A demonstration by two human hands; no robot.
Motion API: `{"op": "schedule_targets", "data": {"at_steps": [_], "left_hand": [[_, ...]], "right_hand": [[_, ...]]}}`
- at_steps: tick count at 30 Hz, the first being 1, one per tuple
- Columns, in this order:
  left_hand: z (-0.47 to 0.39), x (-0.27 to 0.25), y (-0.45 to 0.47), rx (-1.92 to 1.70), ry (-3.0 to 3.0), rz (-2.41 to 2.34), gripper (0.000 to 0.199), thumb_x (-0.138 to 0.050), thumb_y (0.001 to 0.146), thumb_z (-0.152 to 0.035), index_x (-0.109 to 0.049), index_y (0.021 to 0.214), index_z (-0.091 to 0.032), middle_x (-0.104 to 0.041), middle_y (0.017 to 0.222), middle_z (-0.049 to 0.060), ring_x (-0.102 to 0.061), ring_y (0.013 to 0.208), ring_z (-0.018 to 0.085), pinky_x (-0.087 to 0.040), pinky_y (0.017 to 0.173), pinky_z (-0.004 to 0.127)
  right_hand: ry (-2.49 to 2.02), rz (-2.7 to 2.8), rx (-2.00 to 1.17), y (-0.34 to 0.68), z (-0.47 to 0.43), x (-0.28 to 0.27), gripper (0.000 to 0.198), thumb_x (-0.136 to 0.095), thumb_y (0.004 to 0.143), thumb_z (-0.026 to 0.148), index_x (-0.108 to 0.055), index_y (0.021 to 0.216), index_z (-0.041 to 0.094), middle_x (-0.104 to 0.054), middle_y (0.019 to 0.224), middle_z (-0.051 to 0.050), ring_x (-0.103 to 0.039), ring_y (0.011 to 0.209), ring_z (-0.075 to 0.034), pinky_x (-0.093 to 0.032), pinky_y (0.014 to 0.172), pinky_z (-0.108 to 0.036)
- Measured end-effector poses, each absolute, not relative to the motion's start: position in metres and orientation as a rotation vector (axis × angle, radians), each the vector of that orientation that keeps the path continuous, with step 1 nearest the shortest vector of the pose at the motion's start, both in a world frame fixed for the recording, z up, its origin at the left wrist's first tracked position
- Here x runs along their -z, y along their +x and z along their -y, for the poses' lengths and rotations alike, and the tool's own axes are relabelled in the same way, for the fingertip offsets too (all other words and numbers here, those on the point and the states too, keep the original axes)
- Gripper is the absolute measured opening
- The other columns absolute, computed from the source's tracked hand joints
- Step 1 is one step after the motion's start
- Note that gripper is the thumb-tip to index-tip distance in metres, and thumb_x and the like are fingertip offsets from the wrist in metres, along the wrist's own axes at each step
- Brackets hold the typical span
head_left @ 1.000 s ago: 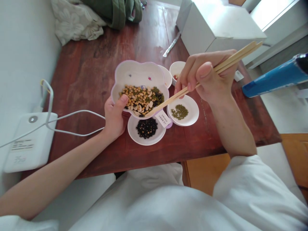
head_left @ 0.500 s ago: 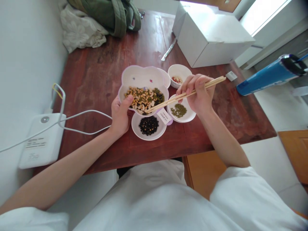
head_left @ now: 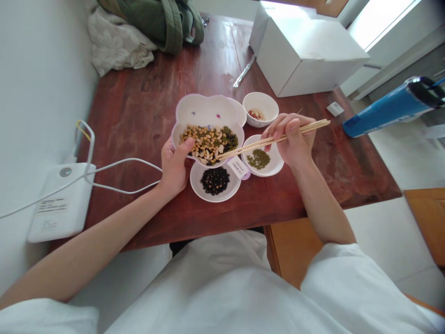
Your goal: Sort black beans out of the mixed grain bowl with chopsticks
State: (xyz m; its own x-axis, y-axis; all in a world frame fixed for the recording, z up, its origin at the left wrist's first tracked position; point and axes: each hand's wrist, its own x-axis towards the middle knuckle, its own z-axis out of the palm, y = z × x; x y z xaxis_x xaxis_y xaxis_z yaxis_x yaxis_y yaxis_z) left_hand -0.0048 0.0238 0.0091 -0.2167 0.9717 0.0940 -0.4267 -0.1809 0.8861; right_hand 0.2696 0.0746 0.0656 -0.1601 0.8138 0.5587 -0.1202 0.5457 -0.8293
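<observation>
My left hand [head_left: 176,163] grips the left rim of a scalloped white bowl [head_left: 206,107] with a lilac edge, thumb over the inside. The bowl tilts toward me and holds mixed beans and peanuts [head_left: 205,143]. In my right hand [head_left: 292,139] is a pair of chopsticks [head_left: 278,139], their tips at the mix near the bowl's lower right. Below it stands a white bowl [head_left: 233,195] of black beans [head_left: 214,181]. To the right a bowl [head_left: 277,164] contains green mung beans [head_left: 258,159]. Behind, another bowl [head_left: 263,99] has some peanuts [head_left: 256,114]. A further white bowl is mostly hidden.
A large white box [head_left: 309,65] stands at the back right, with a blue tumbler [head_left: 385,109] beyond the right edge. A white device [head_left: 60,204] with a looped cable [head_left: 132,160] lies left. A green bag [head_left: 156,21] and patterned cloth [head_left: 116,44] fill the back left.
My right hand has shifted slightly right and down, drawing the chopstick tips rightward through the mix. The left hand and its bowl stay almost still.
</observation>
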Motion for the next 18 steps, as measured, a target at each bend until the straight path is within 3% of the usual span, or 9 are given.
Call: {"op": "schedule_targets", "data": {"at_steps": [6, 12, 18], "left_hand": [[-0.0227, -0.0128, -0.0038, -1.633, 0.861, -0.931, 0.043, -0.096, 0.084, -0.046, -0.083, 0.116, -0.021, -0.086, 0.107, 0.008, -0.085, 0.107, 0.032, -0.070, 0.099, 0.044], [-0.0223, -0.0127, -0.0032, -1.629, 0.883, -0.935, 0.038, -0.095, 0.084, -0.047, -0.082, 0.110, -0.022, -0.086, 0.109, 0.007, -0.084, 0.107, 0.032, -0.071, 0.099, 0.045], [-0.0251, -0.0086, -0.0048, -1.631, 0.895, -0.961, 0.036, -0.095, 0.082, -0.048, -0.082, 0.103, -0.022, -0.085, 0.104, 0.006, -0.084, 0.094, 0.029, -0.072, 0.092, 0.043]], "right_hand": [[-0.565, 1.510, -0.966, 0.2674, -0.0664, -0.0652, 0.041, -0.086, 0.100, 0.060, -0.088, 0.080, 0.025, -0.077, 0.071, -0.003, -0.073, 0.052, -0.018, -0.055, 0.044, -0.029], [-0.536, 1.537, -1.007, 0.2703, -0.0684, -0.0625, 0.036, -0.086, 0.101, 0.056, -0.092, 0.086, 0.024, -0.082, 0.074, -0.004, -0.075, 0.053, -0.017, -0.054, 0.045, -0.027], [-0.619, 1.568, -0.992, 0.2734, -0.0673, -0.0649, 0.050, -0.084, 0.098, 0.070, -0.090, 0.080, 0.023, -0.080, 0.069, -0.004, -0.075, 0.053, -0.016, -0.055, 0.046, -0.026]]}}
